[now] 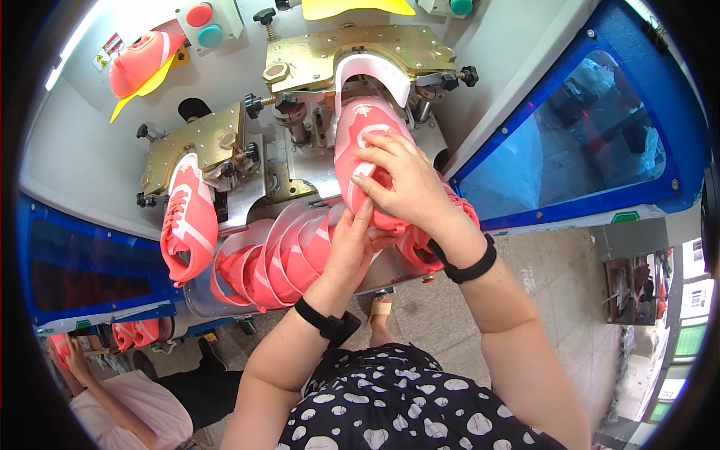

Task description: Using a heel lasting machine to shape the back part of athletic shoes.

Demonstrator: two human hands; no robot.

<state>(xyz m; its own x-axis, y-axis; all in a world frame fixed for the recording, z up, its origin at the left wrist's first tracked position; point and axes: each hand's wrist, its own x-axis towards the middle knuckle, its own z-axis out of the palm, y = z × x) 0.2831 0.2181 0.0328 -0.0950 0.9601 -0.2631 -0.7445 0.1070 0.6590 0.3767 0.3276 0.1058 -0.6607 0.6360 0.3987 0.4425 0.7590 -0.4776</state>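
Observation:
A coral-pink shoe upper (365, 118) with pale bands lies lengthwise before the metal clamp head (360, 46), its toe close under a curved white band (370, 67). My right hand (401, 176) lies over its upper side, fingers bent around the opening and thumb along the edge. At its near end my left hand (354, 244) pinches the rim between thumb and fingers; part of that grip is hidden. Below and left of my hands sits a row of nested pink uppers with clear plastic sheets (281, 259). More pink uppers (421, 244) lie beneath my right wrist.
Another pink upper (187, 225) hangs from a second clamp (196, 146) at left. A pink-and-yellow piece (142, 67) is on the back wall beside red and green buttons (204, 24). A blue-framed window panel (577, 135) stands right. At lower left, another person (135, 405) handles pink pieces.

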